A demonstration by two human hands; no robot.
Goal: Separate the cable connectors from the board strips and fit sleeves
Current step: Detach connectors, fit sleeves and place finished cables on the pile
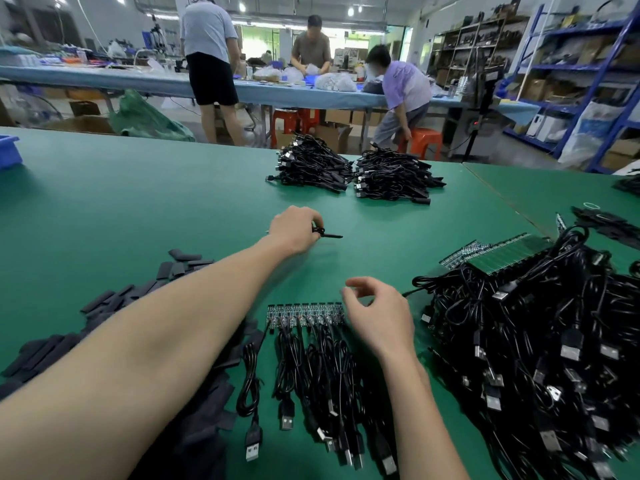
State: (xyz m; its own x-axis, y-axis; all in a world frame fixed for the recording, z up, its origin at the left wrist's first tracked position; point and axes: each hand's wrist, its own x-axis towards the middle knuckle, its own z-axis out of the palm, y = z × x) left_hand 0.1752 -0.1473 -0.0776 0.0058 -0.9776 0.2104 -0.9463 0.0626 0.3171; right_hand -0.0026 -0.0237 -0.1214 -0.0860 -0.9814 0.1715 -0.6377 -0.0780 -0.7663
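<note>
Head view: my left hand (294,230) reaches out, pinching a sleeved cable (327,235) low over the mat (138,202) — probably bound for the finished piles (311,164). My right hand (379,313), loosely curled and holding nothing, hovers at the strip (304,311) (cables attached), sleeves (114,299) lying handy at left.

A board strip (304,312) w/ approx. ten black USB cables (311,372) attached lay flat on the green table, cables trailing toward the near edge. A sleeved cable (327,235) was pinched farther out, its black sleeve end sticking out to the right; loose flat black sleeves (114,299) lay scattered at left. At right sat a big tangle of cables on green board strips (512,252), & two finished bundles (356,171) lay at the far edge.
</note>
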